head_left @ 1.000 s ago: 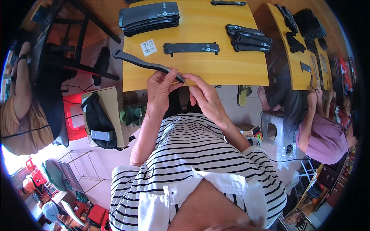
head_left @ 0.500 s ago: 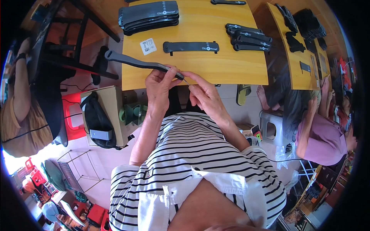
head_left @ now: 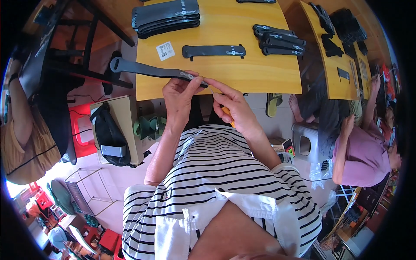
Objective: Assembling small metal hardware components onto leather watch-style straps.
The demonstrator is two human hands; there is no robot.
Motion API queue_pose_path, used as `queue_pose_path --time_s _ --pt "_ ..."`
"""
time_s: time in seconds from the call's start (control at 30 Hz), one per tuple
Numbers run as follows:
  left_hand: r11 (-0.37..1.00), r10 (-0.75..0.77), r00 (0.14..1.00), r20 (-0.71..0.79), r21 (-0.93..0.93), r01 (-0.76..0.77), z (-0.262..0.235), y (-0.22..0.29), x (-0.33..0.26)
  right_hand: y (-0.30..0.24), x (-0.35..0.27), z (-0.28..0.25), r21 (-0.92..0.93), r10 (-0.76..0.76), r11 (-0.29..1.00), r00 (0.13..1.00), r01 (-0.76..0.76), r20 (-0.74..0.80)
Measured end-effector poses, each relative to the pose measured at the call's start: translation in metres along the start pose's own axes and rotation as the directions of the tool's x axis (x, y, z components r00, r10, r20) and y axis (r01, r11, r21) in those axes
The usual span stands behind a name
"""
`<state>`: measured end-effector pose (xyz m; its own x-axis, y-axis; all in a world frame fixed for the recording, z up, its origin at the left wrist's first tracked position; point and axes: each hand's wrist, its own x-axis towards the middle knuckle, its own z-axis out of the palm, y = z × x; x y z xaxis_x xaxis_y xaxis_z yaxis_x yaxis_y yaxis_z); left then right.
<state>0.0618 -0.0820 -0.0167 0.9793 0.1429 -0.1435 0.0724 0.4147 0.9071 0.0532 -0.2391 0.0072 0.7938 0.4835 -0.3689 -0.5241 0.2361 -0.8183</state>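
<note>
A long dark grey strap (head_left: pixel 143 68) with a rounded, holed end sticks out to the left above the table's near edge. My left hand (head_left: pixel 177 100) pinches it close to its other end, thumb on top. My right hand (head_left: pixel 239 109) is closed around a thin tool with an orange handle (head_left: pixel 226 113). The tool's fine metal shaft points at the strap end, and my right index finger reaches to that end. Whether the tip goes into the strap is too small to tell. Beyond my hands, a similar strap (head_left: pixel 212 51) lies flat on the wooden table (head_left: pixel 260 78).
A white label (head_left: pixel 165 50) lies left of the flat strap. Behind are a strap stack (head_left: pixel 164 17) at left and a looser pile (head_left: pixel 281 41) at right. A cardboard box (head_left: pixel 125 117) stands on the floor at left. People sit on both sides.
The strap's free end has swung slightly left and down. My right hand has turned a little, so the orange handle now shows beneath its fingers.
</note>
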Motion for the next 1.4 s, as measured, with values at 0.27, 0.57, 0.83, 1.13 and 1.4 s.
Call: queue_pose_path --time_s 0.27,0.57,0.83,1.13,1.4 --pt "0.982 0.13 0.987 0.095 0.122 -0.141 0.004 0.0 -0.002 0.012 -0.001 0.004 -0.075 -0.077 0.995 0.99 0.068 -0.118" --pt "0.98 0.174 0.985 0.019 0.1 -0.175 0.007 -0.015 -0.012 0.014 0.003 0.002 -0.079 -0.095 0.993 0.984 0.084 -0.148" --pt "0.968 0.231 0.971 0.064 0.088 -0.236 0.007 -0.014 -0.009 0.022 0.006 0.017 -0.319 -0.298 0.922 0.927 0.219 -0.226" --pt "0.923 0.336 0.939 0.074 0.171 -0.344 0.013 -0.015 -0.016 0.027 0.005 0.018 0.032 -0.242 0.966 0.94 0.257 -0.241" --pt "0.979 0.143 0.979 0.146 0.125 -0.161 0.01 0.006 -0.013 0.024 0.003 0.012 -0.257 -0.366 0.918 0.893 0.301 -0.261"
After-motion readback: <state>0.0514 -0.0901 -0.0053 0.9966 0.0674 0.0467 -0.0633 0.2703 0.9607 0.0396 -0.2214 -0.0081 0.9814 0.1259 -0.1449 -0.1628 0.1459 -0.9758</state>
